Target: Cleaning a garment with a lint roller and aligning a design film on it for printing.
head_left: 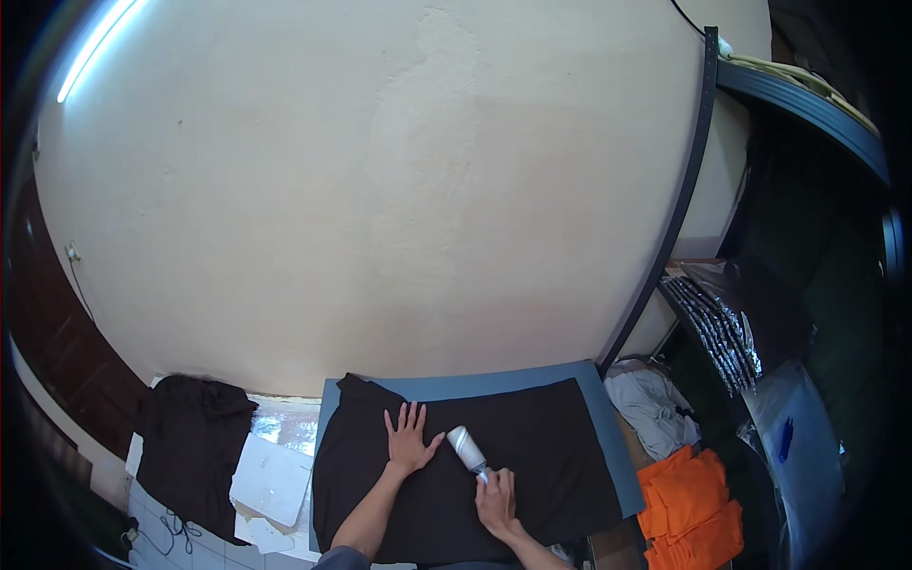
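Left hand (408, 450): rests on black cloth (541, 427) with fingers (411, 415) wide
Right hand (497, 503): holds white lint roller (465, 446) in curled fingers
Roller: over cloth, right of left hand
Cloth: spread across blue-grey worktop (616, 451)

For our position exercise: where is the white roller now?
In the head view's lower centre, the right hand holds the white roller over the dark cloth.

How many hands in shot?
2: left hand spread on the dark cloth atop the blue-grey board; right hand, to its right, gripping the lint roller. No others visible.
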Available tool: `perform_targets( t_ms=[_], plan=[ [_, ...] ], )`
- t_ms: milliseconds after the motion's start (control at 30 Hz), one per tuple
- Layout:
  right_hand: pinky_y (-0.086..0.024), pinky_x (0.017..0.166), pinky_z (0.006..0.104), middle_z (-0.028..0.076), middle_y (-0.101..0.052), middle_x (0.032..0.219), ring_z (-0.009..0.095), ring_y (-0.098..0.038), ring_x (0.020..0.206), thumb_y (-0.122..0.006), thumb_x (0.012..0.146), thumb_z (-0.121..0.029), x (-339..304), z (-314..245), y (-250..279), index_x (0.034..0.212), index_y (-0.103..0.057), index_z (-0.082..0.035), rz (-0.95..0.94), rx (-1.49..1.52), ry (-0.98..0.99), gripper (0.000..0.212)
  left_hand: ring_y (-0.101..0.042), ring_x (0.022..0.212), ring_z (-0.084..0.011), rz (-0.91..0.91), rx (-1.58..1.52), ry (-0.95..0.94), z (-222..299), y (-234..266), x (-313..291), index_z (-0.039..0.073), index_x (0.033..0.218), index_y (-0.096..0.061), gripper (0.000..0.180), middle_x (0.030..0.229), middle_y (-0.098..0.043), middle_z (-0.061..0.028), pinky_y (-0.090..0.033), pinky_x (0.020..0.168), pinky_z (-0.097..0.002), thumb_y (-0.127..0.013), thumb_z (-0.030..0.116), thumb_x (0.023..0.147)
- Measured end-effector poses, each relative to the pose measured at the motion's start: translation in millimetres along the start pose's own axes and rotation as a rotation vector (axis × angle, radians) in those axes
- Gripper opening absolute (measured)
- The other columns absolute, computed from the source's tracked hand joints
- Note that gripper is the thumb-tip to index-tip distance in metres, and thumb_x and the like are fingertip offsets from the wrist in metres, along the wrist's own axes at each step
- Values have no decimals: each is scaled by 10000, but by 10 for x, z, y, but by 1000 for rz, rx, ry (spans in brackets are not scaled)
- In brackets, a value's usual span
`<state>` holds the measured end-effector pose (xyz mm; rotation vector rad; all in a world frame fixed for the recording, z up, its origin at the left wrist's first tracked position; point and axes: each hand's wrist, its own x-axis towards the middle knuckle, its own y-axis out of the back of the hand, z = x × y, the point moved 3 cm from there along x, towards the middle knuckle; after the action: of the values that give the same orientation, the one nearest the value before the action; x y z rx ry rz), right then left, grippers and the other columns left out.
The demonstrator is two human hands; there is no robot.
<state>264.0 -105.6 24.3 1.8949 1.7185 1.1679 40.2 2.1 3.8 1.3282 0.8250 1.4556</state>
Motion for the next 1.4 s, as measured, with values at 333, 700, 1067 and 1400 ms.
perform_targets(
  t_ms=[333, 700, 1067, 1400],
  plan=[
    [-430, 950, 551, 299, -547, 1091, 482, -547, 1087, -626, 920, -20, 549, 1851, 1199, 1070, -597, 96, 322, -305, -470, 192, -251, 1543, -348, 17, -24, -17, 27, 13, 31, 54, 1566, -388, 873, 1631, -355, -166, -42, 1234, -652, -436, 686, 965],
    [-473, 843, 477, 224, -536, 983, 404, -569, 947, -722, 870, -89, -628, 250, 724, 969, -613, 66, 99, 78, -147, 214, -268, 1512, -440, 203, -127, 72, -55, 476, -649, -21, 1446, -515, 708, 1564, -388, -280, -86, 1247, -620, -640, 469, 949],
    [-441, 918, 496, 224, -508, 1069, 404, -550, 1041, -617, 944, -23, -527, 1491, 1443, 988, -579, 79, 319, -297, -375, 117, -165, 1544, -458, 19, 36, 304, -383, 606, -989, 70, 1580, -373, 894, 1623, -276, -291, 33, 1217, -676, -501, 685, 945],
    [-449, 884, 498, 227, -522, 1045, 424, -560, 998, -647, 946, -80, -862, 826, 1542, 1100, -601, 51, 168, -99, -238, 207, -149, 1538, -485, 14, -25, 281, -288, 769, -1327, 28, 1581, -337, 908, 1636, -235, -300, 52, 1209, -683, -585, 615, 934]
  ],
)
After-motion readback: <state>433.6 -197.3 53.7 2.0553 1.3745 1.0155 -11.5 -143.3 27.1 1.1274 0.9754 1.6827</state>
